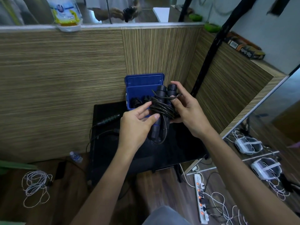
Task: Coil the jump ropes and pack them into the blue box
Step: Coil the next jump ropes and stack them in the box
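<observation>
Head view: both hands hold one coiled rope in the air, just in front of the box. Right hand grips the bundle from the right, fingers curled round the handle tops and the wound cord. Left hand touches it from the left, thumb on a handle, fingers nearly straight against the coils. Handles lie side by side, long axis running away from the person and tipped up toward the box. Box open, lid upright against the wall, dark coils already inside. A second rope lies uncoiled on the table, nearer the left hand. Judgement: packing needs a short forward carry, led by the right hand.
</observation>
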